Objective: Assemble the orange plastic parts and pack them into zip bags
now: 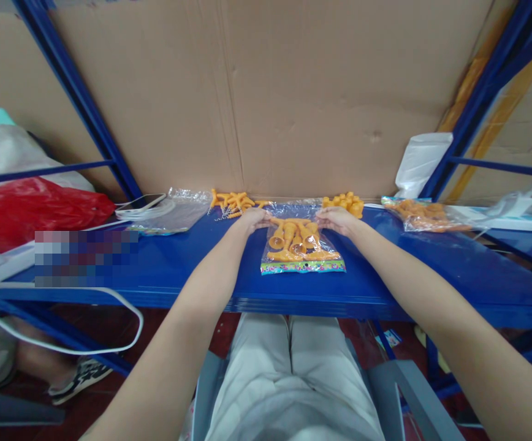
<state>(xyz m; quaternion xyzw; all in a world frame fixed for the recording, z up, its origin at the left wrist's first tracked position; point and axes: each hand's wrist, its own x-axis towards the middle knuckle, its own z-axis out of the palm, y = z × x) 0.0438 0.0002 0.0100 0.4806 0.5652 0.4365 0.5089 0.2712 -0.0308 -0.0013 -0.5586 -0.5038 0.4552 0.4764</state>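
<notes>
A clear plastic bag (300,242) filled with orange plastic pieces lies flat on the blue shelf (201,269), its coloured header strip toward me. My left hand (253,219) pinches the bag's far left corner. My right hand (337,219) pinches its far right corner. Both hands have their fingers closed on the open far edge of the bag. Loose orange stick-shaped pieces (233,202) lie just behind my left hand. A small heap of chunkier orange pieces (346,202) sits behind my right hand.
A stack of empty clear bags (176,211) and a phone (141,203) lie at the left, beside a red plastic bag (27,211). A filled bag (425,214) rests at the right. Cardboard (266,92) backs the shelf. Another person's leg and shoe (79,376) show at lower left.
</notes>
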